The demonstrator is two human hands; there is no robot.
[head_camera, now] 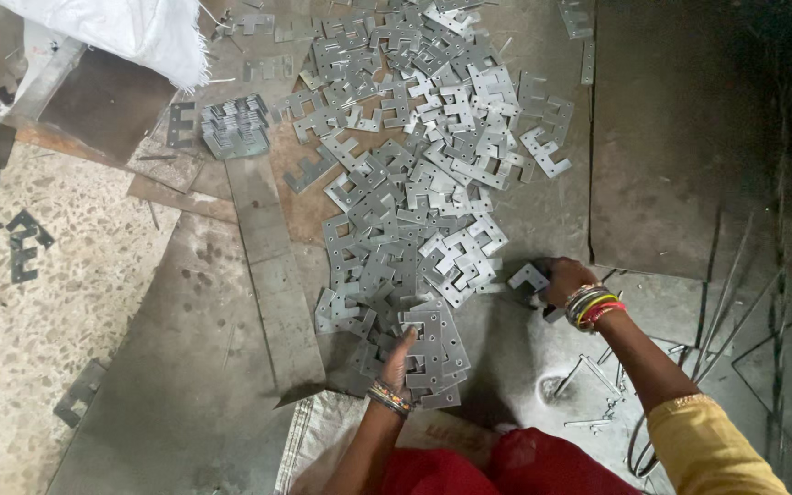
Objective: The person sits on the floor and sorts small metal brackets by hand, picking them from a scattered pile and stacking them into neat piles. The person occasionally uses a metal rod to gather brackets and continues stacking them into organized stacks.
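head camera, looking steeply down from above, near the hands, floor strewn with metal plates [414, 183] ahead
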